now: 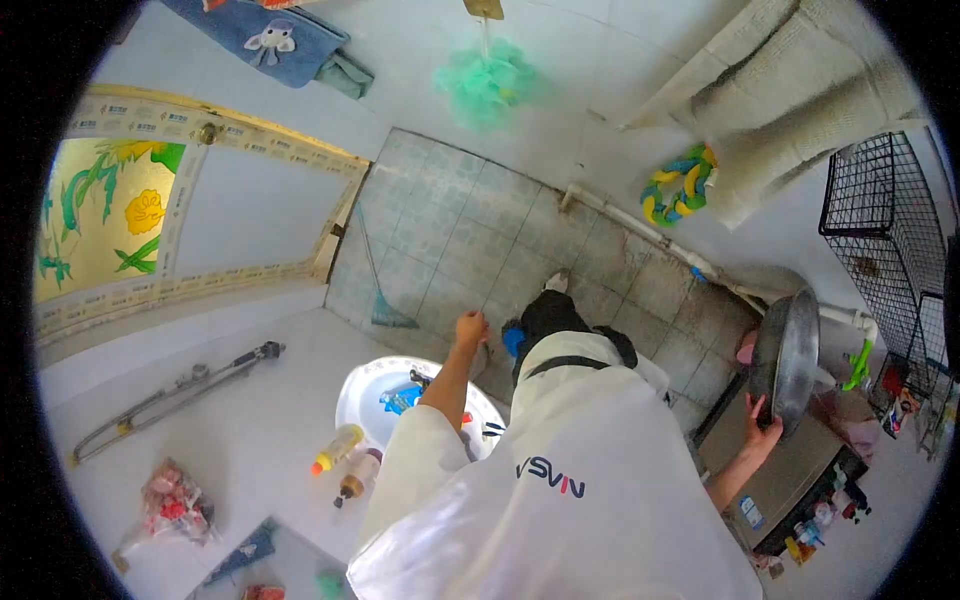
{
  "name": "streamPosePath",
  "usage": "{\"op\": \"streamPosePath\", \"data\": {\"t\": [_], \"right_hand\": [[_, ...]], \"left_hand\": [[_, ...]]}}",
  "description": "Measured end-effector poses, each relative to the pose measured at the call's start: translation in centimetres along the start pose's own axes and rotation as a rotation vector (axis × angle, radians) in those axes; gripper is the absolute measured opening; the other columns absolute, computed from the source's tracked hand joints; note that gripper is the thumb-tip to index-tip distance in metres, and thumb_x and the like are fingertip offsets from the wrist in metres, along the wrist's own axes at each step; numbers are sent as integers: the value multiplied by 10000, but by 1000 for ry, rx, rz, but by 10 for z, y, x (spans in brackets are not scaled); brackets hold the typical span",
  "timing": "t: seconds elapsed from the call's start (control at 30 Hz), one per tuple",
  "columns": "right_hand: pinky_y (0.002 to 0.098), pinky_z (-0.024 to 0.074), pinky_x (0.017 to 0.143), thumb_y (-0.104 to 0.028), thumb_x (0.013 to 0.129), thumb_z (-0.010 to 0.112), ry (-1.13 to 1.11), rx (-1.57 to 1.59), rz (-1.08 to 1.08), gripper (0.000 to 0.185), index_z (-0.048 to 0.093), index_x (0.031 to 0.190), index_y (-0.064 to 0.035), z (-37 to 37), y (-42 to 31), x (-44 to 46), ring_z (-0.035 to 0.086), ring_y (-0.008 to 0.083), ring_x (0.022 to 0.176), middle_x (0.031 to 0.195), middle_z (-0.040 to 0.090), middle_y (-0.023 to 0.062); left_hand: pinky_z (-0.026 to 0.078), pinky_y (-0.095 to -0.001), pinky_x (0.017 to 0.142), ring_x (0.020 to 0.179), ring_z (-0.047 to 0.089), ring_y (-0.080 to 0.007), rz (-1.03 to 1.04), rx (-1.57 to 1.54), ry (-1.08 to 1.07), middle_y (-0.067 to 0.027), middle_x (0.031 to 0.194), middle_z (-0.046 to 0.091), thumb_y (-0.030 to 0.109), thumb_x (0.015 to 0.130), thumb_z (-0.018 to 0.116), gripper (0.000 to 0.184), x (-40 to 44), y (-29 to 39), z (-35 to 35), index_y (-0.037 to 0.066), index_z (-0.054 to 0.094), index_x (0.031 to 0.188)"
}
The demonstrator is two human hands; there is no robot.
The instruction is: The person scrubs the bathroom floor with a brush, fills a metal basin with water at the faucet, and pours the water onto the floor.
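My right hand (763, 428), at the right, has its fingers on the lower edge of a dark round pan (785, 350), which is tilted up on its side. My left hand (472, 329) is held out over the tiled floor, just beyond the white washbasin (352, 400). Its fingers are closed, and anything in them is too small to make out. A blue packet (400, 399) lies in the washbasin near the dark tap. Beside the basin are a yellow bottle with an orange cap (337, 450) and a brown pump bottle (357, 478).
Below the pan is a brown-topped cabinet (790, 460). A black wire rack (870, 210) hangs at the right, and a pipe (640, 225) runs along the wall. A broom (390, 312) rests on the floor near the door (260, 210). A green bath puff (487, 82) hangs ahead.
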State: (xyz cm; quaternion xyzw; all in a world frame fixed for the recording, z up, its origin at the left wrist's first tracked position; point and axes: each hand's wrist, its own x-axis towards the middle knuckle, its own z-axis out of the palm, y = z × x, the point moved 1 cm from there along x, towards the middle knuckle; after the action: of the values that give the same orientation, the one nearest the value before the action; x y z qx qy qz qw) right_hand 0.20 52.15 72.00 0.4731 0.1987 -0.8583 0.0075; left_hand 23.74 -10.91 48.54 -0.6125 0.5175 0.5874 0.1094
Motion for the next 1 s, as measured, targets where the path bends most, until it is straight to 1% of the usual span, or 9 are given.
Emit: {"op": "streamPosePath", "data": {"t": [0.17,0.27,0.33,0.37,0.47,0.6,0.67,0.9,1.0], "right_hand": [[449,501,828,-41,713,440,-28,-33,-33,566,270,1249,21,-4,-3,-7,228,502,1168,1300,228,250],[441,502,834,-27,713,443,32,1,-44,552,270,1234,36,2,3,-19,228,493,1172,1303,224,249],[447,496,829,-66,773,400,162,75,-88,460,329,1214,47,2,5,-20,222,477,1178,1274,299,222],[446,498,827,-60,765,413,52,28,-24,459,336,1202,55,0,3,-20,227,475,1179,1266,301,231],[448,499,824,-50,764,405,7,54,-23,441,344,1185,67,3,1,-24,213,482,1183,1266,295,238],[448,497,828,-45,750,410,-4,-2,-31,431,361,1160,79,-13,-12,-11,200,483,1191,1259,300,244],[431,499,835,-18,713,450,9,47,-16,551,290,1237,41,-15,-12,-13,198,508,1186,1298,253,238],[431,499,838,-23,725,442,-50,-37,-63,549,288,1250,32,-22,-23,-12,197,493,1193,1291,265,239],[429,505,831,-38,744,447,-2,-24,-130,527,298,1245,26,-15,-15,-26,213,484,1189,1275,282,251]], "left_hand": [[446,-273,391,494,553,-176,-16,-90,-15,-126,727,590,195,807,471,284,-24,15,7,-1,500,1011],[453,-273,403,503,548,-168,-20,-120,-3,-118,719,591,212,810,486,287,-31,16,11,-1,501,1001],[458,-277,411,510,549,-165,-18,-125,10,-113,719,592,218,811,492,288,-24,4,10,1,499,999],[460,-282,413,517,551,-166,-24,-98,-27,-107,720,592,221,807,499,288,-20,0,13,9,494,1002],[462,-287,425,532,557,-170,-32,-76,-49,-97,728,592,224,799,510,280,-19,-1,22,24,495,994],[453,-291,415,531,559,-176,-20,-39,-20,-96,728,592,220,785,516,255,-20,5,29,37,506,964],[453,-295,411,526,559,-177,-5,-48,-33,-100,726,591,215,786,510,255,-23,8,31,33,506,965],[477,-316,430,527,569,-193,29,-8,-36,-123,719,587,192,788,499,265,-21,14,43,21,504,991],[499,-329,462,561,582,-216,60,-8,-43,-141,760,586,188,792,501,266,-29,21,47,12,501,992]]}}
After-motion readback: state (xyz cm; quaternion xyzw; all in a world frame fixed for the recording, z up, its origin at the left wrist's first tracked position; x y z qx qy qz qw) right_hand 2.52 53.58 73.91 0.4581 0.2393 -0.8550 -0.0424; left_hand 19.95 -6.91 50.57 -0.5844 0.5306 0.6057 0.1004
